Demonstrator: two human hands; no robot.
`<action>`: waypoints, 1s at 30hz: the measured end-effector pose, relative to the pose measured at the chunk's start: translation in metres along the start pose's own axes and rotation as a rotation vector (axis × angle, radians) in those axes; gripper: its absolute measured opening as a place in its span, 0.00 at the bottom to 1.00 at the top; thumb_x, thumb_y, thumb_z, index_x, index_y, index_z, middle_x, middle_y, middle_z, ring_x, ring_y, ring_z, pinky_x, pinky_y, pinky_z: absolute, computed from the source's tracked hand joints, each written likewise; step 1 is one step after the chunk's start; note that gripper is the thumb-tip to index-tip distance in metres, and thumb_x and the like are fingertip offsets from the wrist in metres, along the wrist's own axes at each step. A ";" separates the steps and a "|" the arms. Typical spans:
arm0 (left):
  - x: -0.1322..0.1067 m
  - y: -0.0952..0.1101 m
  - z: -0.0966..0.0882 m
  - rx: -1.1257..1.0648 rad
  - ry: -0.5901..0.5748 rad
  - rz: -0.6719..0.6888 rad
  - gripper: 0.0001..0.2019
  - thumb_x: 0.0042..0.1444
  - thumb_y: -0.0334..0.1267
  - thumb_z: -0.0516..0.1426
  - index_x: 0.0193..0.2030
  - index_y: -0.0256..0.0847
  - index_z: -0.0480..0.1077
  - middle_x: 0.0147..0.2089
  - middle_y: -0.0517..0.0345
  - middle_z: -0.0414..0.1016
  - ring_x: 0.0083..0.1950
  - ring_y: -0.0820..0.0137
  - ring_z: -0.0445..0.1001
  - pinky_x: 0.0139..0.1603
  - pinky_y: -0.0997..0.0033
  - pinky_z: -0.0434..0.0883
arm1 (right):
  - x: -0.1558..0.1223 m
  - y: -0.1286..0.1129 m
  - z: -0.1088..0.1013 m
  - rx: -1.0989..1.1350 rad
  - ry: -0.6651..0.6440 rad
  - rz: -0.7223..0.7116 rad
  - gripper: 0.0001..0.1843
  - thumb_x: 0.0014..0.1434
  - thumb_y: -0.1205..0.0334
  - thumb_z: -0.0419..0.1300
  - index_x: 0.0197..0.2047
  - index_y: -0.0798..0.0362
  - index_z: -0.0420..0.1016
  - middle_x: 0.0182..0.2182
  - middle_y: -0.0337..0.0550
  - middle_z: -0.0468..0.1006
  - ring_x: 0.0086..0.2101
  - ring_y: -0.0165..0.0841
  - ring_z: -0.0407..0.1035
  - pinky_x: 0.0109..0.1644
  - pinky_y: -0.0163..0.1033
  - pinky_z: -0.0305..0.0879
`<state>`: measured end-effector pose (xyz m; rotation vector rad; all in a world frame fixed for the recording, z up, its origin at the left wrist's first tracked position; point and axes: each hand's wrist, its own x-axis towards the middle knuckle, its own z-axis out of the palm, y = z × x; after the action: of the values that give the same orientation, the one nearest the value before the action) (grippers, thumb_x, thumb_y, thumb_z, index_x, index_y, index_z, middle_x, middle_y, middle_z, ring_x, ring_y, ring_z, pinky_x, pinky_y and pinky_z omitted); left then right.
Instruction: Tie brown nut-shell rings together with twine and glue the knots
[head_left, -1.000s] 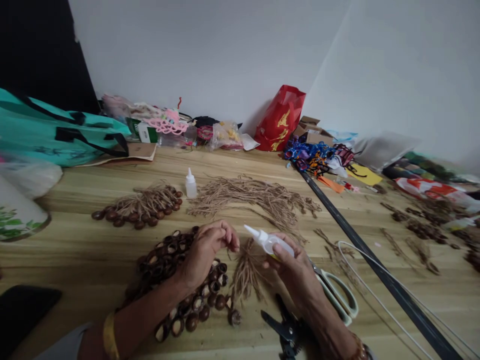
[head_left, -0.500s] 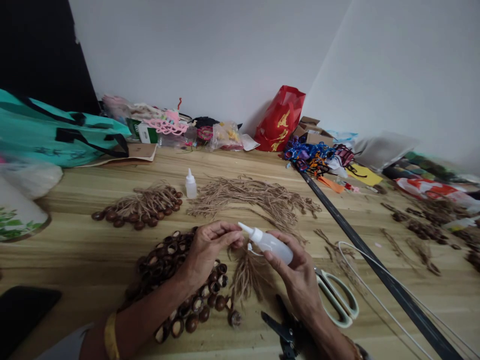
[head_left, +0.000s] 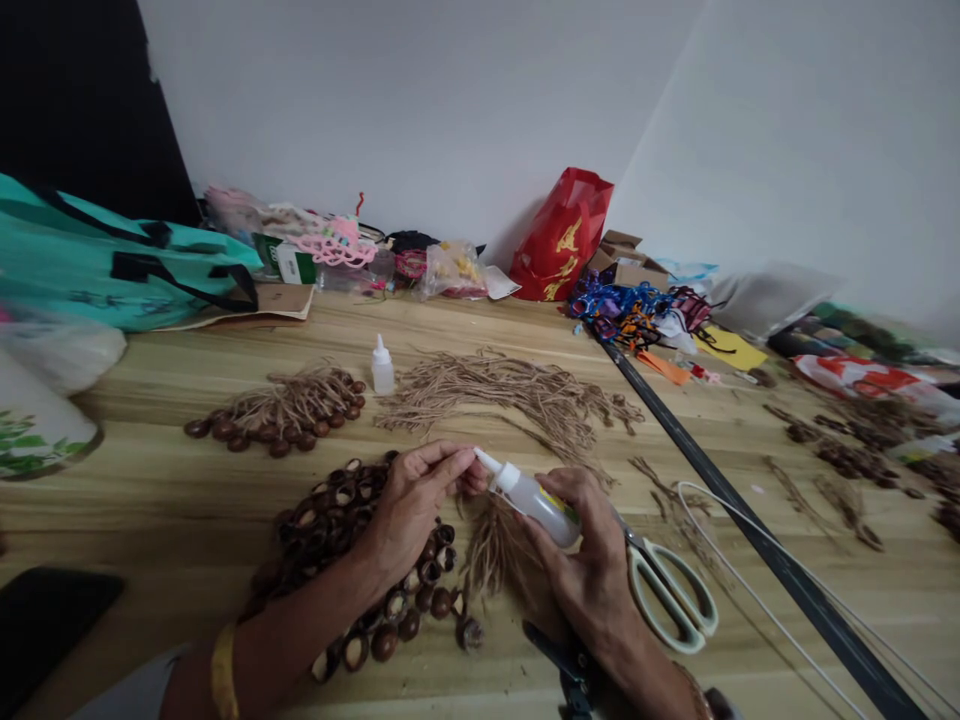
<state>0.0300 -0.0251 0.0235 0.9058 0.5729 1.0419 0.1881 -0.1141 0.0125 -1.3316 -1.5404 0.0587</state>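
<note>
My right hand [head_left: 589,555] is wrapped round a translucent squeeze bottle [head_left: 541,506] with a white nozzle, tilted with its tip to the upper left. The tip meets the fingers of my left hand [head_left: 424,490], which are closed in a pinch; what they hold is hidden. Beneath my left forearm lies a heap of brown nut shells [head_left: 341,500], cut open and hollow. Just under the bottle, a bundle of twine [head_left: 491,555] fans out on the table. A second, smaller nozzle bottle [head_left: 382,370] stands upright farther back.
Loose twine [head_left: 495,390] spreads behind my hands, with tasselled nuts [head_left: 277,415] to its left. Scissors [head_left: 675,595] lie right of my right hand, and a dark-handled tool [head_left: 566,665] is partly under it. A red bag [head_left: 562,235] and a turquoise bag [head_left: 112,265] stand at the back.
My right hand has turned the bottle slightly and lowered it, so its tip now touches my left fingertips. My left hand has barely moved.
</note>
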 end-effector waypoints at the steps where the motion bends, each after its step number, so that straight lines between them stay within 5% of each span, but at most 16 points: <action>1: 0.000 0.000 0.000 0.022 -0.001 0.011 0.06 0.49 0.36 0.63 0.27 0.34 0.75 0.27 0.56 0.75 0.30 0.72 0.70 0.34 0.73 0.67 | 0.000 -0.001 0.000 0.004 -0.002 -0.008 0.13 0.56 0.66 0.63 0.45 0.50 0.70 0.39 0.46 0.73 0.40 0.39 0.68 0.43 0.44 0.65; 4: -0.001 0.001 0.000 0.080 0.003 0.041 0.07 0.50 0.36 0.62 0.24 0.36 0.72 0.24 0.59 0.72 0.28 0.74 0.68 0.33 0.74 0.65 | 0.000 -0.007 0.000 0.068 -0.029 0.056 0.12 0.55 0.67 0.63 0.43 0.50 0.70 0.37 0.44 0.72 0.38 0.38 0.67 0.42 0.41 0.65; 9: 0.000 0.001 -0.001 0.119 -0.003 0.039 0.07 0.49 0.36 0.60 0.24 0.37 0.70 0.22 0.61 0.70 0.27 0.74 0.67 0.33 0.74 0.64 | 0.006 -0.018 -0.003 0.274 -0.052 0.397 0.09 0.54 0.61 0.65 0.38 0.51 0.72 0.33 0.40 0.74 0.32 0.33 0.67 0.33 0.34 0.63; 16: 0.001 0.000 -0.004 0.149 -0.034 0.041 0.05 0.49 0.35 0.60 0.26 0.37 0.70 0.24 0.60 0.71 0.27 0.73 0.67 0.33 0.73 0.64 | 0.007 -0.006 -0.002 0.708 -0.119 0.655 0.11 0.58 0.53 0.62 0.33 0.53 0.72 0.24 0.37 0.71 0.26 0.29 0.64 0.30 0.32 0.60; 20: 0.000 0.000 -0.004 0.120 -0.041 0.021 0.04 0.51 0.35 0.58 0.28 0.36 0.71 0.25 0.59 0.72 0.28 0.72 0.68 0.34 0.72 0.65 | 0.007 -0.002 0.002 0.988 -0.178 0.744 0.19 0.63 0.50 0.55 0.26 0.54 0.69 0.16 0.33 0.62 0.22 0.27 0.60 0.28 0.32 0.59; 30: -0.006 0.005 0.004 0.248 -0.099 0.080 0.11 0.52 0.38 0.60 0.23 0.36 0.69 0.23 0.60 0.71 0.27 0.73 0.68 0.33 0.74 0.66 | 0.007 0.001 0.003 1.053 -0.154 0.784 0.18 0.61 0.49 0.57 0.27 0.54 0.70 0.15 0.33 0.62 0.19 0.27 0.57 0.26 0.32 0.58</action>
<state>0.0277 -0.0311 0.0301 1.2000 0.5954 1.0048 0.1877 -0.1069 0.0144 -0.9508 -0.7579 1.2934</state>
